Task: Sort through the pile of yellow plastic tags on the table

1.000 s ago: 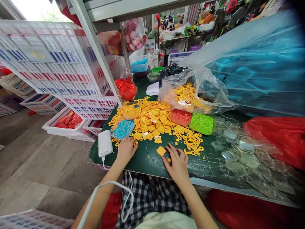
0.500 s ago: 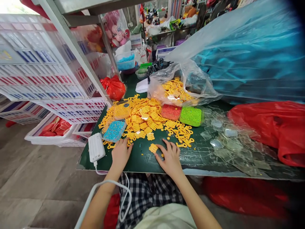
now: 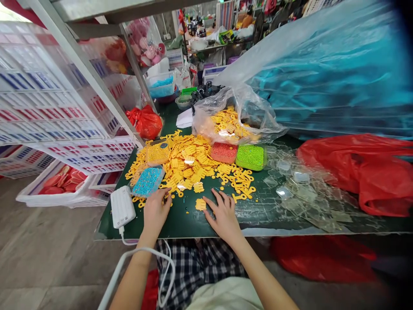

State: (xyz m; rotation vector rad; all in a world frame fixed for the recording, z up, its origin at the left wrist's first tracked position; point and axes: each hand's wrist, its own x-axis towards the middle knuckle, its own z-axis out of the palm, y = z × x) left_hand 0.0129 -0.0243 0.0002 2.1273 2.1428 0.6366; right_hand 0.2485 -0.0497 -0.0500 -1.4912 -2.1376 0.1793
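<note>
- My left hand (image 3: 155,211) lies flat, fingers loosely spread, holding nothing, just near of the blue bead box (image 3: 147,181).
- My right hand (image 3: 222,215) lies flat too, fingers wide, empty.
- A yellow comb piece (image 3: 200,204) sits on the green mat (image 3: 180,221), just left of my right fingertips.
- It is probably light, stiff plastic with thin teeth; best pinched by its solid edge.

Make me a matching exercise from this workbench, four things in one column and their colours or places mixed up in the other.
Things:
1. bead box by the left hand
2. bead box farthest right
3. power bank
4. loose comb piece by the right hand

Colours:
A. white
B. yellow
C. blue
D. green

Pairs: 1-C, 2-D, 3-A, 4-B
</note>
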